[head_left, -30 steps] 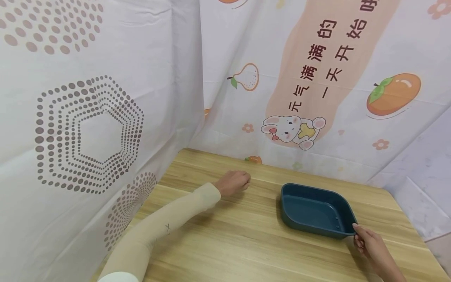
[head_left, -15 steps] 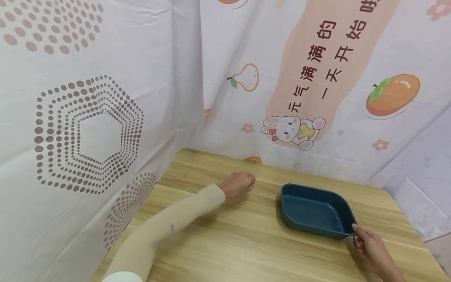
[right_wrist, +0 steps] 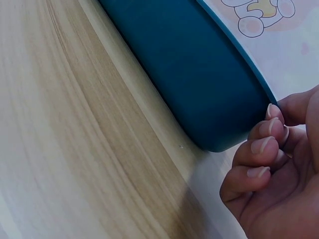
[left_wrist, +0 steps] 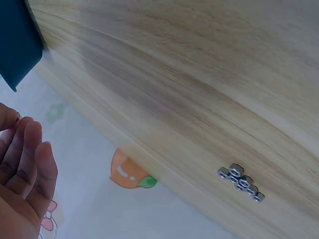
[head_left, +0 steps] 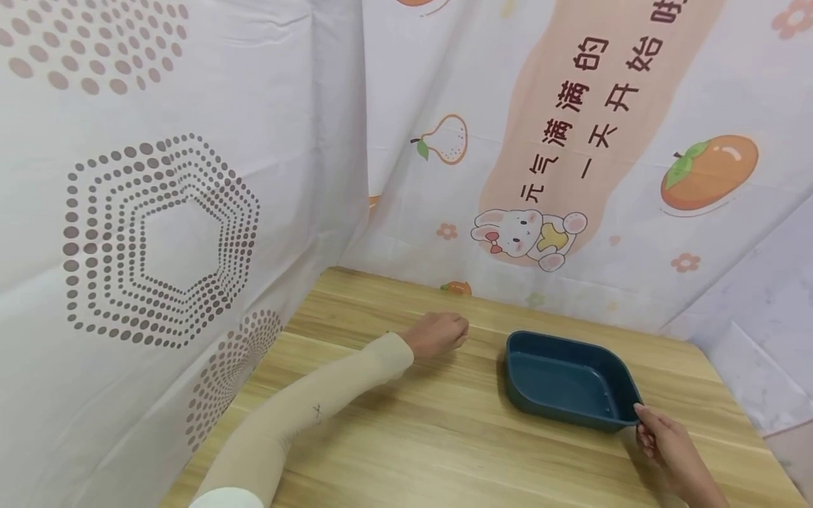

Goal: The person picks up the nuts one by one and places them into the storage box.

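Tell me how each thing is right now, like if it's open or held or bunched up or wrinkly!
Blue tray: open on top, right way up, tiny specks inside, too small to tell
Right hand: pinching the tray's rim
Left hand: pinching something small, mostly hidden
Metal nuts: bunched up on the table
Beige sleeve: worn, reaching the left wrist
Back cloth: hanging, wrinkly

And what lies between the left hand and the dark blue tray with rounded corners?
In the head view, only bare light-brown wooden tabletop lies between the left hand and the dark blue tray.
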The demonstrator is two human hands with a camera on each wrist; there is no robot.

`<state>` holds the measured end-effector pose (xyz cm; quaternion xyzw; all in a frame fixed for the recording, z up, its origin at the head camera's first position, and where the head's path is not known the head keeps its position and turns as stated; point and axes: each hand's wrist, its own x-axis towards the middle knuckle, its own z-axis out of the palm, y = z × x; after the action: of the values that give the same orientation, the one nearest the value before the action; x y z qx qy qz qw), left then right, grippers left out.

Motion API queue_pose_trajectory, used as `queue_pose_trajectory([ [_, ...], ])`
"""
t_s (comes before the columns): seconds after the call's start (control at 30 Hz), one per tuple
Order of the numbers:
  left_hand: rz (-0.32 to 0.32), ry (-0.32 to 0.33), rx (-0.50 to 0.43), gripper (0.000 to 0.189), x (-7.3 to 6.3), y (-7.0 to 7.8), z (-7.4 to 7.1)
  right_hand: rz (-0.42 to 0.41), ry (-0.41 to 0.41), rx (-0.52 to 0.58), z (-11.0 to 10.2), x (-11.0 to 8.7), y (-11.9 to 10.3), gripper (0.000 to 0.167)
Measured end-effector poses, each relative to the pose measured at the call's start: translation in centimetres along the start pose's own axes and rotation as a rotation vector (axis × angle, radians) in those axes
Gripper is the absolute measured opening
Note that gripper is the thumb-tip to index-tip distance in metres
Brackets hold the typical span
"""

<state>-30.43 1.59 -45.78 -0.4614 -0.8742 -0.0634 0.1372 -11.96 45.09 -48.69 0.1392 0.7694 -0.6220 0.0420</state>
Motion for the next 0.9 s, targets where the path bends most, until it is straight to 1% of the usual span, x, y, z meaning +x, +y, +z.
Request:
queue_pose_trajectory([
  [0.13, 0.002, -0.005, -0.008, 0.017, 0.4, 0.4, 0.0, 0.010, -0.007, -0.005, -0.1, 0.1, -0.1, 0.044],
  [0.3, 0.020, 0.006, -0.001, 0.016, 1.1, 0.7, 0.5, 0.028, -0.012, -0.014, -0.3, 0.0, -0.1, 0.044],
  [0.5, 0.018, 0.014, -0.002, 0.015, 1.7, 1.3, 0.8, 0.043, -0.006, -0.018, -0.3, 0.0, -0.1, 0.044],
  [0.73, 0.038, -0.022, -0.003, 0.017, 2.5, 2.2, 0.6, 0.035, 0.006, 0.004, -0.4, 0.0, 0.1, 0.043],
  [0.9, 0.041, -0.010, 0.012, 0.017, 3.3, 2.9, 0.6, 0.023, 0.010, 0.015, -0.4, 0.2, 0.2, 0.042],
])
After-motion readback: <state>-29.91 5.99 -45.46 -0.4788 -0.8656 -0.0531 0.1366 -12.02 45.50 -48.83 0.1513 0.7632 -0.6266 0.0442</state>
